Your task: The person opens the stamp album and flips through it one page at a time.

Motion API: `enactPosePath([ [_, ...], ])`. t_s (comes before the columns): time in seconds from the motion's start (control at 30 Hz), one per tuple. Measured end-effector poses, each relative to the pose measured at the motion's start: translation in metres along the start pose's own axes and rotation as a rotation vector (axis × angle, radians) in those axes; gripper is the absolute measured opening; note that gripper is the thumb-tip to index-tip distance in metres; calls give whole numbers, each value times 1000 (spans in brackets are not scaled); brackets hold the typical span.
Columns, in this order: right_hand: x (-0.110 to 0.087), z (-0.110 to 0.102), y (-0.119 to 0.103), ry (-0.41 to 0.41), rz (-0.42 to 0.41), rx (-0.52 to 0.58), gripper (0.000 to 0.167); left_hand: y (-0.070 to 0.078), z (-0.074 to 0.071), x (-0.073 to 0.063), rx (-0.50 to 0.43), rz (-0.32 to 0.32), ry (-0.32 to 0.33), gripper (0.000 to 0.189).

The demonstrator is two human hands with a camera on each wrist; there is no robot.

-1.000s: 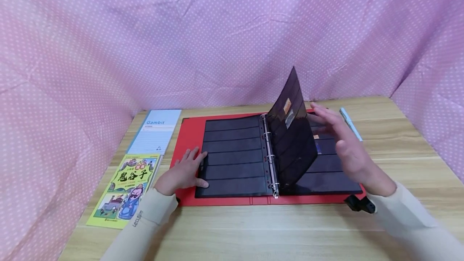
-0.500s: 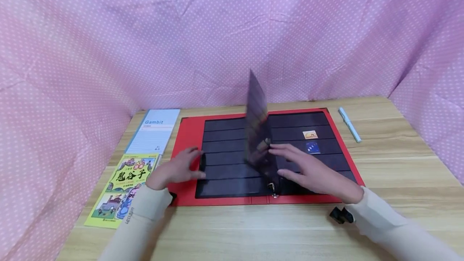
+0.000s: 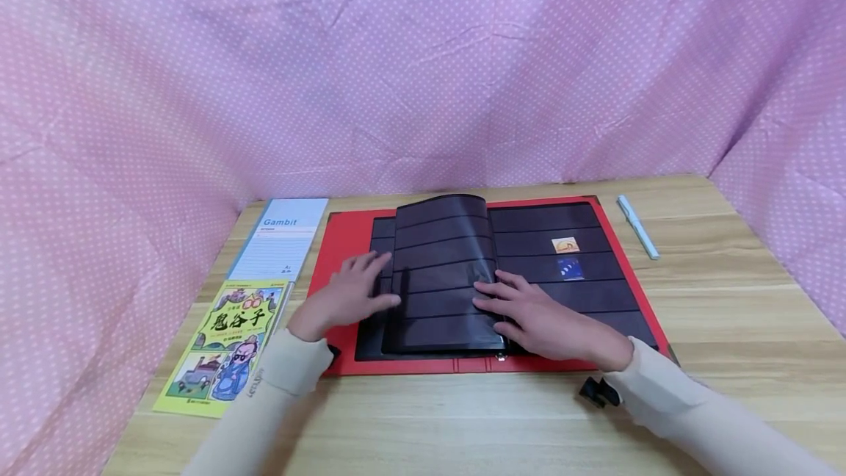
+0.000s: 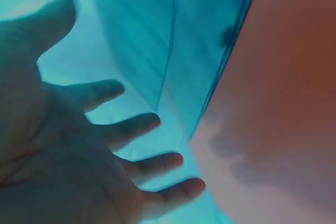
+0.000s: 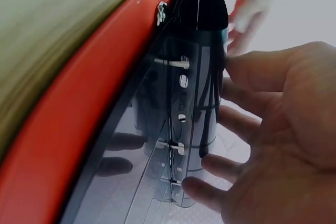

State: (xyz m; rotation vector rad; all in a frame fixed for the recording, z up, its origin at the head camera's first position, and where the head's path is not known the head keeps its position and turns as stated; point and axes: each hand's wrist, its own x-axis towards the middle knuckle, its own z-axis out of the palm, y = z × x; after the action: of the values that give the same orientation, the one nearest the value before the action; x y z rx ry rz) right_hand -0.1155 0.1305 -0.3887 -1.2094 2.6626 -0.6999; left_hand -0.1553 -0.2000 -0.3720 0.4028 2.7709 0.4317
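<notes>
And here's the black page [image 3: 439, 270], lying over the left side of the red binder [image 3: 344, 230], bowed up along the spine, its lower sheet peeking out to the left. Its long axis runs away from the person, nearly parallel to the ring spine. Now the key relation: the free long edge sits just to the right of the left hand [image 3: 350, 289], so that's the nearer hand for that edge, while the right hand [image 3: 538, 318] is over by the spine side. The left has its fingers spread and grips nothing; whether its thumb touches the page, I can't tell. The right is loosely spread too, fingertips up against the bowed part of the page, no grasp on it. Right wrist view gives us the rings [image 5: 184, 62] through the punched holes.

Over on the binder's right side, two small pictures: an orange-and-cream one [image 3: 565, 245] and, just below it, a blue one [image 3: 571, 269]. Out on the wood-grained worktop [image 3: 410, 424], a pale blue notebook [image 3: 280, 244] and a yellow-green comic book [image 3: 198, 358] sit to the left, a light blue pen [image 3: 637, 227] to the right. Behind it all hangs pink dotted cloth [image 3: 423, 79], wrapping round both sides.
</notes>
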Motion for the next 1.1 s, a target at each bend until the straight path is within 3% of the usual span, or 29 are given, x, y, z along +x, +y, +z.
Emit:
enactPosePath([
  [0.1, 2, 0, -1, -4, -10, -12, 46, 8, 13, 4, 96, -31, -76, 92],
  [0.23, 2, -2, 4, -22, -2, 42, 49, 15, 24, 6, 149, -76, -119, 96],
  [0.5, -2, -5, 22, -55, 196, 156, 74, 21, 28, 7, 193, -108, -130, 96],
  [0.73, 1, -1, 21, -60, 227, 148, 76, 15, 27, 6, 138, -122, -115, 95],
  [0.97, 14, 4, 8, -61, 250, 74, 74, 1, 23, 3, 149, -71, -80, 84],
  [1.1, 18, 5, 3, -67, 264, 34, 73, -5, 15, -1, 118, -50, -94, 83],
])
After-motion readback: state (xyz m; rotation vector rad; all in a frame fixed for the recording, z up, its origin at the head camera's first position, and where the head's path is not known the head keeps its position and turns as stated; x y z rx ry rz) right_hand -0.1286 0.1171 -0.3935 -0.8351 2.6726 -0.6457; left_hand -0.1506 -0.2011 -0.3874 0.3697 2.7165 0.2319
